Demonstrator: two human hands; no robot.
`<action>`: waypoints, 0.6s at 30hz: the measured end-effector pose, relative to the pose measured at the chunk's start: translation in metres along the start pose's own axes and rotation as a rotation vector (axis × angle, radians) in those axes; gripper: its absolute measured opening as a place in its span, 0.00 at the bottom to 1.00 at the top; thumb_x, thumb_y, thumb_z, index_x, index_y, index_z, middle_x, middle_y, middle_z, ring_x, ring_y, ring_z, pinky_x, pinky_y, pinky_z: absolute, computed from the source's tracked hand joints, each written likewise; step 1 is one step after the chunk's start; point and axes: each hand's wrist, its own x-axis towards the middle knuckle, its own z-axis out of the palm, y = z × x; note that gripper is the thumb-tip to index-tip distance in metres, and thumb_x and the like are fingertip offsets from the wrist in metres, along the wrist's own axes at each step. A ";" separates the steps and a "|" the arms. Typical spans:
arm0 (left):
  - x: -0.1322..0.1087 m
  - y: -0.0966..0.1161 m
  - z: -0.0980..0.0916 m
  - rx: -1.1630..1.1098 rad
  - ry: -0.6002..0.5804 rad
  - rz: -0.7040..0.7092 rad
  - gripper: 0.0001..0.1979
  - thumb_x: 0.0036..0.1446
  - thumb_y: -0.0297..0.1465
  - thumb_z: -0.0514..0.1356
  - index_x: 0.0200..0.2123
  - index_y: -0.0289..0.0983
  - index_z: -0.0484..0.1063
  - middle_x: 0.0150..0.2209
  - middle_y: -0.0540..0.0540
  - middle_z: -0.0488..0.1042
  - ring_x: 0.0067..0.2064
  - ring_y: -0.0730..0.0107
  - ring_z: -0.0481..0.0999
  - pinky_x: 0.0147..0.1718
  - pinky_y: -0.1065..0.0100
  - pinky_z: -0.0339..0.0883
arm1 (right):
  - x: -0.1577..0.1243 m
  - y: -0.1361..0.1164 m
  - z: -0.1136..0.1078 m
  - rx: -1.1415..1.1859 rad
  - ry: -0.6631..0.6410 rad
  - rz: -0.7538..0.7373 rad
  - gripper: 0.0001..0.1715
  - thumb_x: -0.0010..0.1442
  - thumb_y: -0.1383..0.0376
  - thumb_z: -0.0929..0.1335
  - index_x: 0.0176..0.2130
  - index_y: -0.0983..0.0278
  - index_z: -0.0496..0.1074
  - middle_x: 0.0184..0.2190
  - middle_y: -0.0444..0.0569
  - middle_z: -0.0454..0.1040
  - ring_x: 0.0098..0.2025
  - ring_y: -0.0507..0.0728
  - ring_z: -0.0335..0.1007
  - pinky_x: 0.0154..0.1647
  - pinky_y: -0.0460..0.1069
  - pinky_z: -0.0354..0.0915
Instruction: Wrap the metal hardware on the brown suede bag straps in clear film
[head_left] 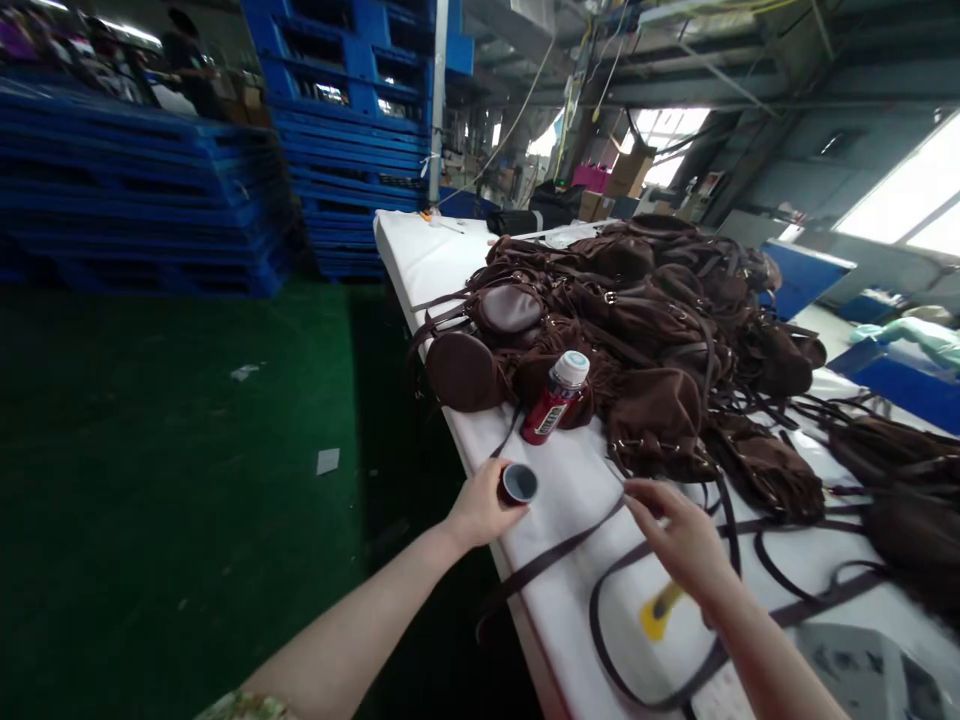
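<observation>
My left hand (484,508) is closed around a small dark cup (519,483) with a grey inside, its open mouth turned up toward me, at the table's left edge. My right hand (679,535) pinches a dark brown strap (559,552) near its upper end; the strap slopes down left and hangs over the edge. Beneath that hand shows a blurred yellow tool (657,615), and whether the hand touches it I cannot tell. A red bottle with a white cap (553,402) stands upright just beyond the cup. Brown fringed bags (656,415) lie behind it.
Many brown bags are heaped across the white table (420,255). Loose straps curl at the front right, beside a grey box-like object (855,665). Stacks of blue pallets (345,130) stand beyond the green floor (187,480), with scraps lying on it.
</observation>
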 end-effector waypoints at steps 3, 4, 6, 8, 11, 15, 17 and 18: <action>-0.006 -0.003 0.022 0.063 0.053 0.048 0.25 0.43 0.32 0.68 0.46 0.39 0.65 0.45 0.43 0.72 0.49 0.54 0.72 0.51 0.49 0.66 | 0.071 -0.027 0.032 0.085 0.072 -0.057 0.35 0.52 0.50 0.69 0.54 0.64 0.65 0.47 0.56 0.74 0.45 0.62 0.72 0.48 0.56 0.67; -0.006 -0.003 0.027 0.089 0.082 0.067 0.26 0.44 0.33 0.67 0.47 0.39 0.64 0.46 0.42 0.72 0.50 0.53 0.71 0.53 0.47 0.64 | 0.089 -0.033 0.044 0.113 0.104 -0.055 0.39 0.49 0.49 0.70 0.55 0.65 0.64 0.49 0.57 0.73 0.47 0.63 0.71 0.49 0.57 0.66; -0.006 -0.003 0.035 0.133 0.121 0.100 0.27 0.45 0.33 0.67 0.49 0.38 0.63 0.47 0.40 0.71 0.51 0.52 0.71 0.55 0.45 0.61 | 0.116 -0.044 0.070 0.166 0.166 -0.014 0.41 0.45 0.48 0.72 0.52 0.66 0.65 0.47 0.58 0.73 0.47 0.64 0.71 0.47 0.56 0.66; -0.005 -0.006 0.040 0.161 0.134 0.108 0.28 0.46 0.34 0.66 0.50 0.38 0.63 0.48 0.40 0.71 0.51 0.52 0.71 0.56 0.44 0.60 | 0.133 -0.053 0.093 0.214 0.241 0.075 0.37 0.42 0.46 0.72 0.46 0.65 0.67 0.41 0.56 0.75 0.42 0.64 0.72 0.42 0.56 0.67; -0.005 -0.010 0.043 0.166 0.131 0.099 0.28 0.46 0.34 0.66 0.51 0.39 0.63 0.47 0.40 0.71 0.51 0.50 0.71 0.56 0.43 0.61 | 0.145 -0.063 0.117 0.303 0.354 0.240 0.34 0.39 0.44 0.72 0.39 0.64 0.67 0.35 0.55 0.76 0.37 0.65 0.73 0.36 0.55 0.67; -0.005 -0.011 0.042 0.148 0.120 0.081 0.28 0.46 0.34 0.66 0.51 0.39 0.63 0.48 0.40 0.71 0.52 0.50 0.71 0.57 0.42 0.60 | 0.152 -0.071 0.126 0.417 0.391 0.298 0.33 0.36 0.45 0.74 0.36 0.63 0.68 0.34 0.54 0.76 0.35 0.64 0.73 0.36 0.55 0.67; -0.006 -0.012 0.041 0.144 0.100 0.080 0.30 0.46 0.35 0.66 0.52 0.38 0.62 0.49 0.40 0.71 0.52 0.50 0.70 0.57 0.43 0.59 | 0.152 -0.074 0.118 0.470 0.403 0.284 0.32 0.36 0.46 0.74 0.35 0.63 0.69 0.32 0.52 0.77 0.34 0.63 0.73 0.36 0.55 0.67; -0.006 -0.012 0.039 0.146 0.082 0.081 0.31 0.45 0.35 0.67 0.53 0.37 0.61 0.49 0.39 0.70 0.53 0.50 0.69 0.58 0.44 0.59 | 0.150 -0.076 0.110 0.503 0.422 0.267 0.32 0.36 0.46 0.74 0.35 0.64 0.69 0.31 0.52 0.77 0.34 0.63 0.73 0.36 0.55 0.67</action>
